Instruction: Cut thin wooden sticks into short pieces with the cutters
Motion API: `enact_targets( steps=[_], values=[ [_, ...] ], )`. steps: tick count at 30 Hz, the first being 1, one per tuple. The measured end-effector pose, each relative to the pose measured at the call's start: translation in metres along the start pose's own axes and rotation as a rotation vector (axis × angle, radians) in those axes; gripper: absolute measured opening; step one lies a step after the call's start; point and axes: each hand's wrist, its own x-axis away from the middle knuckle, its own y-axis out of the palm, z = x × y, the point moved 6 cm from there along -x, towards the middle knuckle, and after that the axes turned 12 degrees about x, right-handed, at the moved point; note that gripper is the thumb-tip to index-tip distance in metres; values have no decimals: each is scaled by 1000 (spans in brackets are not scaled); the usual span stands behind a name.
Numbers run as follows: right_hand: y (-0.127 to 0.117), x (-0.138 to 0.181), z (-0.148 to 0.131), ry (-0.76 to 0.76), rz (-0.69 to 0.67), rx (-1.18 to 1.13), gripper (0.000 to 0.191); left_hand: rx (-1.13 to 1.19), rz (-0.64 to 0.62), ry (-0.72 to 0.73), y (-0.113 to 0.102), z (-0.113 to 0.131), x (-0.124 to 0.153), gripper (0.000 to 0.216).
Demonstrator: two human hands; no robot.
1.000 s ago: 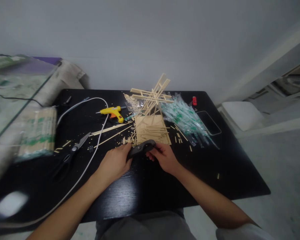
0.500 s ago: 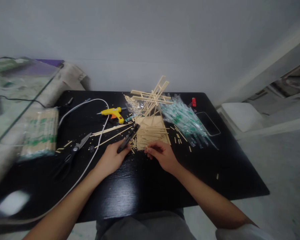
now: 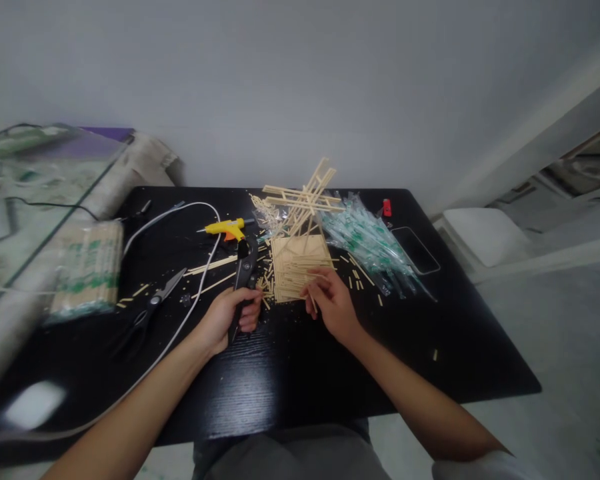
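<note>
My left hand is closed round the handles of a pair of black hand cutters, their curved jaws pointing away from me. To its right, my right hand pinches what looks like a thin wooden stick, mostly hidden by the fingers. It is at the lower right edge of a flat wooden base. A heap of cut wooden sticks lies across the near part of that base. Behind it rises a windmill-like frame of crossed sticks.
Left of the cutters lie a yellow glue gun, scissors and a white cable. A wrapped stick bundle is farther left. Plastic packaging, a phone and a red object are on the right.
My left hand has turned the cutters more upright, with fingers now wrapped round the handles. My right hand has shifted slightly right, away from the near edge of the base.
</note>
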Motion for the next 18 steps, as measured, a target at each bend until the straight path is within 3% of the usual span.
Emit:
enact_targets(
  steps=[3,6,9,12,14,18],
  values=[
    [-15,-5,2,-29,134,149,25,25,25,39,0,2,-1,24],
    [-28,-6,-6,-168,251,421,15,-83,84,154,-5,9,-3,29],
    [-28,-4,-19,-352,281,692,14,-419,230,400,-15,28,0,27],
    [-21,0,-25,-515,246,865,23,-945,389,649,-16,50,10,26],
    [-17,-1,-24,-554,203,914,25,-1220,454,680,-14,58,14,25],
    [-14,-4,-17,-561,164,963,24,-1540,572,563,-16,66,14,29]
  ],
)
